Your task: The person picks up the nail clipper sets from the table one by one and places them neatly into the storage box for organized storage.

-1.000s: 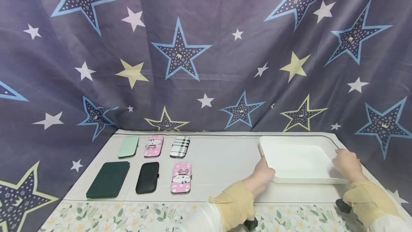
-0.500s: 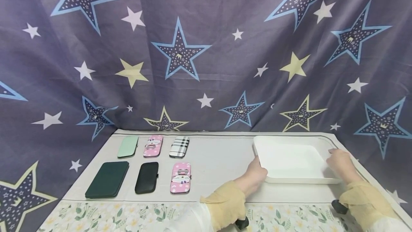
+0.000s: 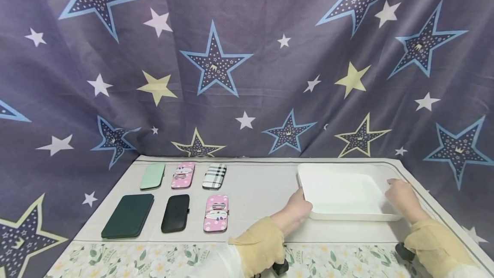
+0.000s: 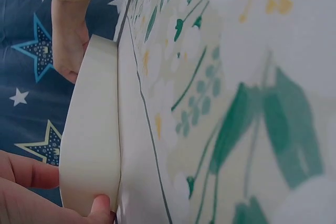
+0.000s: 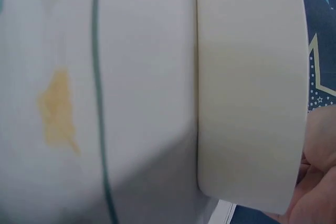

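Observation:
A white shallow rectangular tray (image 3: 343, 192) stands on the right half of the table, its inside bare. My left hand (image 3: 293, 211) grips its left side near the front corner; the left wrist view shows the thumb (image 4: 101, 205) against the tray's outer wall (image 4: 92, 135) and fingers over the rim. On the opposite side, my right hand (image 3: 403, 198) holds the right wall, some of its fingers hidden behind it. From the right wrist, curled fingers (image 5: 317, 177) show at the edge of the tray's pale outer wall (image 5: 249, 87).
Small flat cases lie in two rows at the left: mint green (image 3: 152, 176), pink patterned (image 3: 183, 175) and plaid (image 3: 214, 176) behind; dark green (image 3: 128, 216), black (image 3: 175, 213) and another pink one (image 3: 216, 213) in front. A star-printed curtain (image 3: 247, 63) hangs behind the table.
The tray has slid a little to the left across the table, both hands moving with it. The small cases have stayed in their places.

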`<state>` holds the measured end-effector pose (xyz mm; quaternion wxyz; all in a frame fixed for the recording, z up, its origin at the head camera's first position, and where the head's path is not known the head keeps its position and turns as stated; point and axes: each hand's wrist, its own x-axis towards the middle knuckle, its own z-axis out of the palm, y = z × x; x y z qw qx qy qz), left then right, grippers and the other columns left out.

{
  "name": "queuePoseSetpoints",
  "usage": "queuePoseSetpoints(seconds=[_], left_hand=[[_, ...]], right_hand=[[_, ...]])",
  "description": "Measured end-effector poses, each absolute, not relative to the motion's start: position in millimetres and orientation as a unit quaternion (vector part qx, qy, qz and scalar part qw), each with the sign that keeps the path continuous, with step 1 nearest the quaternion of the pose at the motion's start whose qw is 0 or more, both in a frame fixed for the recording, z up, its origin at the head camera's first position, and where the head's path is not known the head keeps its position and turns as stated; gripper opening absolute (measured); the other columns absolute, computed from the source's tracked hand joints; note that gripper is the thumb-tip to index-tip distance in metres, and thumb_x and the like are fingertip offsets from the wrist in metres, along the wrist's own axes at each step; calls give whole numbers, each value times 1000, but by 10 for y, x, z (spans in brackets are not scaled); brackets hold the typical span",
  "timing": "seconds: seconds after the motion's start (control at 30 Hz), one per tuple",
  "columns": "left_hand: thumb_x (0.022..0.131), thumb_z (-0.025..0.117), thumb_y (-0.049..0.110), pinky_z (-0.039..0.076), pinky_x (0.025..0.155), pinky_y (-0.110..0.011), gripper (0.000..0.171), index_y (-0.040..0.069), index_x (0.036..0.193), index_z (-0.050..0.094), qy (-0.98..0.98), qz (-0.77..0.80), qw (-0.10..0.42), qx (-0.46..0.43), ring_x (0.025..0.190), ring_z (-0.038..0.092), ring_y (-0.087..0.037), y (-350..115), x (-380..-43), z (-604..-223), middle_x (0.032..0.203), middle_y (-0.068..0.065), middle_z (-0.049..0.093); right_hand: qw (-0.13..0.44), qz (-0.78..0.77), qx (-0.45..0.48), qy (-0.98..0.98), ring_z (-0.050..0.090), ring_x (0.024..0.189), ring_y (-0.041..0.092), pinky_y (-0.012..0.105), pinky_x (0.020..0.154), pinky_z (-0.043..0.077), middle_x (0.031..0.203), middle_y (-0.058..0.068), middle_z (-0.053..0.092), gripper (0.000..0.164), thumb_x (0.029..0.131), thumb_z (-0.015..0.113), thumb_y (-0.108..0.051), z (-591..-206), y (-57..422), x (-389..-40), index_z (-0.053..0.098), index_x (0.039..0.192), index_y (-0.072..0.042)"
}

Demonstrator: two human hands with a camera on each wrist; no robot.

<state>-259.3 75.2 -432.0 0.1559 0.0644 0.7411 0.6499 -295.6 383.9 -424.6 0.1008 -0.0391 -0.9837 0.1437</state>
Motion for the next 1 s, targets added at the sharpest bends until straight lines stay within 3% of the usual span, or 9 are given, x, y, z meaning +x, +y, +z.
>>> queuePoseSetpoints(seconds=[0.37,0.53,1.0], left_hand=[[77,47,-12,21,112,-57,65,9,138,41,750,638,160,72,135,35,-34,617,-2588,-4319,138,-10,48],[77,46,-12,22,111,-57,65,11,138,42,757,630,155,76,134,37,-34,562,-2576,-4319,137,-9,49],[80,47,-8,19,110,-61,67,10,144,35,769,614,160,81,137,32,-37,374,-2525,-4303,142,-13,44]], right_hand=[[72,155,-60,-983,59,82,45,52,74,50,106,41,54,45,73,46,6,-4254,3764,-2935,47,114,25],[75,153,-53,-984,56,92,51,55,78,49,107,41,54,44,75,44,6,-4254,3737,-2912,48,115,24],[65,183,-32,-981,59,89,49,50,71,53,98,38,59,39,83,45,2,-4223,3602,-2845,48,116,23]])
